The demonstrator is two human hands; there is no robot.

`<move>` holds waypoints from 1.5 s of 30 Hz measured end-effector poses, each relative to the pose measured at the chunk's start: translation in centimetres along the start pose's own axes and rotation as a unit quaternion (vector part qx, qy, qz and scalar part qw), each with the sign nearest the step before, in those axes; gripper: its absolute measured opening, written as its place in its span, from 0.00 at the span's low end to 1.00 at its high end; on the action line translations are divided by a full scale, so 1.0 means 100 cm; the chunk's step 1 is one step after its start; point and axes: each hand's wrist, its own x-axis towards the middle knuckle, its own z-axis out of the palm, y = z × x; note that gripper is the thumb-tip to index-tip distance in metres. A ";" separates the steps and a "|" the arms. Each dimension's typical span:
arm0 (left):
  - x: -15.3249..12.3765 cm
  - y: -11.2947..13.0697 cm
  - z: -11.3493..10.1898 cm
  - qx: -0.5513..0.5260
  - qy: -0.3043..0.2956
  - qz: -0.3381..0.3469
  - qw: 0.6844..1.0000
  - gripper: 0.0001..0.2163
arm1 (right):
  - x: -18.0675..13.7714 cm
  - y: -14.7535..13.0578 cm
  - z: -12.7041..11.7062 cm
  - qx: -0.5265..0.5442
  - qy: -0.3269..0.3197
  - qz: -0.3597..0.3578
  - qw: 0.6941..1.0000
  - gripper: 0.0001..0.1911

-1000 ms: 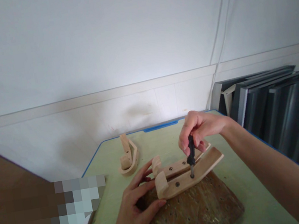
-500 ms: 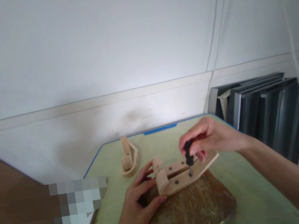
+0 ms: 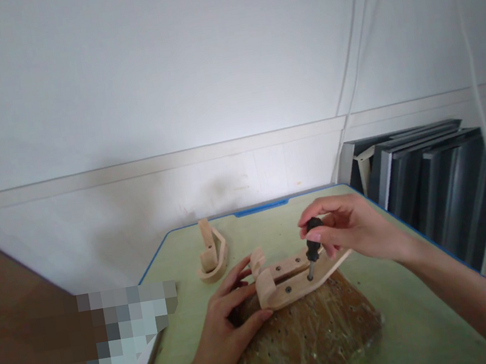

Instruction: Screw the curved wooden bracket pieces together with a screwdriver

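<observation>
My right hand is closed round the black handle of a short screwdriver. The tool leans to the right, its tip at a dark screw hole in a pale wooden hook-shaped piece. Beside it lies a second similar wooden piece, partly hidden behind the first. My left hand grips the curled left ends of these pieces, thumb at the near side, fingers at the far side. Underneath is a worn brown block, dotted with small holes and wrapped in clear film or tape.
More wooden hooks lie at the back left of the light green table, which has a blue edge. Dark grey panels lean at the right. A white cable hangs there. A white wall stands behind.
The screwdriver has gone from nearly upright to leaning right, its handle moving right with my right hand. My left hand keeps its hold on the wooden pieces. The view has shifted slightly.
</observation>
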 end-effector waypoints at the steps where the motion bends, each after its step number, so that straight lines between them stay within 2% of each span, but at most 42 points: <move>1: 0.000 0.001 0.000 -0.001 0.000 -0.001 1.000 0.13 | 0.002 -0.003 -0.005 0.001 -0.051 0.005 0.999 0.09; 5: 0.000 0.002 0.000 -0.009 0.001 0.002 1.000 0.13 | 0.022 -0.006 -0.028 0.025 -0.273 0.022 0.962 0.11; 10: 0.002 -0.001 0.002 -0.013 0.015 0.006 1.000 0.12 | 0.060 0.010 -0.044 0.089 -0.481 0.030 0.871 0.19; 13: 0.002 -0.005 0.004 -0.010 0.019 0.004 1.000 0.13 | 0.078 0.019 -0.045 0.109 -0.544 0.038 0.831 0.20; 16: 0.002 -0.009 0.004 -0.005 0.003 0.001 1.000 0.13 | 0.091 0.026 -0.046 0.115 -0.571 0.040 0.812 0.17; 20: 0.003 -0.014 0.004 0.001 0.001 0.001 1.000 0.13 | 0.104 0.032 -0.049 0.110 -0.588 0.022 0.801 0.15; 24: 0.004 -0.015 0.005 0.002 -0.002 0.006 1.000 0.13 | 0.109 0.038 -0.044 0.106 -0.581 0.001 0.807 0.19; 27: 0.005 -0.017 0.005 0.005 -0.002 0.008 1.000 0.13 | 0.105 0.043 -0.037 0.131 -0.542 -0.023 0.830 0.16; 32: 0.005 -0.018 0.005 0.009 -0.003 0.011 1.000 0.13 | 0.084 0.049 -0.031 0.177 -0.433 -0.066 0.882 0.13; 42: 0.004 -0.014 0.007 0.022 -0.001 0.004 1.000 0.12 | 0.049 0.043 -0.024 0.163 -0.360 -0.091 0.914 0.14; 45: 0.003 -0.014 0.007 0.015 0.002 0.007 1.000 0.12 | 0.042 0.042 -0.021 0.152 -0.318 -0.089 0.932 0.13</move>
